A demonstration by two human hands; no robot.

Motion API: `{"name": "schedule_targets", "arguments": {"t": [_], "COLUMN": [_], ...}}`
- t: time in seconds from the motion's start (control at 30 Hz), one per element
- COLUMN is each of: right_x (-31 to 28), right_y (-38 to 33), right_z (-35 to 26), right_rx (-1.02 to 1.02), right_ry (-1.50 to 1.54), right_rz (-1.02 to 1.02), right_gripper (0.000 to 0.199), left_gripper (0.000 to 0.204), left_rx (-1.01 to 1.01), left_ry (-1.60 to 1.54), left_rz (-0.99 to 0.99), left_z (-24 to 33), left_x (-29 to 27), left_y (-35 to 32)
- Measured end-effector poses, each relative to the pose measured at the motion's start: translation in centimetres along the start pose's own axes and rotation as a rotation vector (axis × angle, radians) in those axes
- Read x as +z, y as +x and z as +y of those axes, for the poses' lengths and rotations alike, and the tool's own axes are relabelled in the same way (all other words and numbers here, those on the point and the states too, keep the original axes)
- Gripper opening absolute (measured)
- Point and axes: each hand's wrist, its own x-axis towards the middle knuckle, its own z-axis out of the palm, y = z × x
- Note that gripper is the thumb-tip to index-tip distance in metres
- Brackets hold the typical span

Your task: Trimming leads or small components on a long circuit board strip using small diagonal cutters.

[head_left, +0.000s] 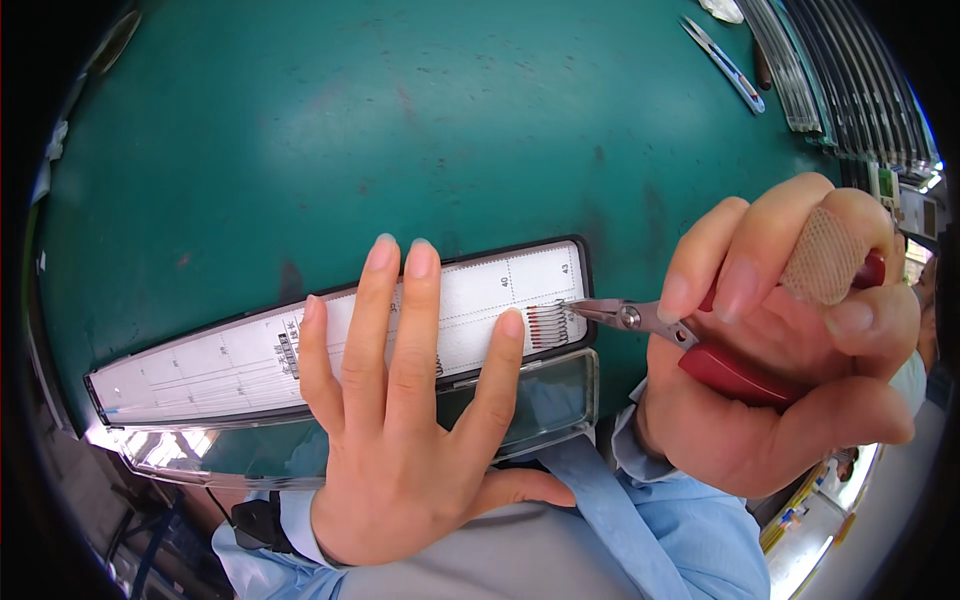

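Note:
A long narrow black case (587,262) lies open at the near side of the table, lined with a white printed card (470,280). Its hinged clear lid (555,395) is folded toward me. Spread fingers of my left hand (395,420) rest on the card and across the case. Right of that hand, a row of several small thin metal pieces (547,327) sits on the card. My right hand (780,330) is wrapped round red-handled pliers (740,375). The pliers' narrow jaws reach the right end of that row; whether they grip a piece is too small to tell.
The green table mat (300,130) stretches beyond the case. At the far right lie a blue-and-silver pointed tool (725,65) and a stack of clear and dark long cases (850,80). Some white crumpled material (722,10) is at the top edge.

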Motion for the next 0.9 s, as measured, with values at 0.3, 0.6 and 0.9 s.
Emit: {"name": "schedule_targets", "arguments": {"t": [0.3,0.6,0.9], "right_x": [-0.3,-0.5,-0.5], "right_y": [0.1,0.0,-0.2], "right_z": [-0.4,-0.7,-1.2], "right_rx": [-0.028,-0.037,0.011], "right_ry": [-0.077,-0.114,-0.162], "right_rz": [-0.061,-0.048,-0.052], "right_gripper": [0.051,0.051,0.047], "left_gripper": [0.093,0.092,0.093], "left_rx": [0.003,0.009,0.009], "left_ry": [0.042,0.048,0.044], "left_rz": [-0.008,-0.007,-0.004], "left_z": [0.1,0.2,0.1], "left_x": [0.0,0.0,0.1], "left_y": [0.0,0.2,0.1]}}
